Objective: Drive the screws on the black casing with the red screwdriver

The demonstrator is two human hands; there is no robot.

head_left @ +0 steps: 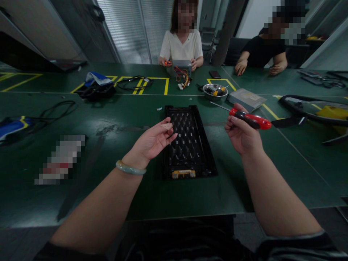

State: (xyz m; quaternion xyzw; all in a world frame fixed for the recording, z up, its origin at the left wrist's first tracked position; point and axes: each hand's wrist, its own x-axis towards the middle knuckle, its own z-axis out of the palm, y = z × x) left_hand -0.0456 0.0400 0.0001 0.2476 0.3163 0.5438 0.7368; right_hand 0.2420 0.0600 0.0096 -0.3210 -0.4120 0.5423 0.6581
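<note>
A black tray-like panel (190, 119) with a ribbed inside and a yellow connector strip at its near end lies on the green table (114, 181) in front of me. My left hand (153, 141) hovers over its left edge, fingertips pinched together on something too small to make out. My right hand (240, 134) is raised to the right of the panel, closed around a red-and-black screwdriver (251, 119) whose thin shaft points away to the left.
A metal bowl (215, 90) with small parts and a grey drive-like box (246, 98) lie beyond the panel. Cables and bags sit left; a black ring-shaped object (312, 108) lies right. Two people sit across; one holds a grey box with wires (181, 69).
</note>
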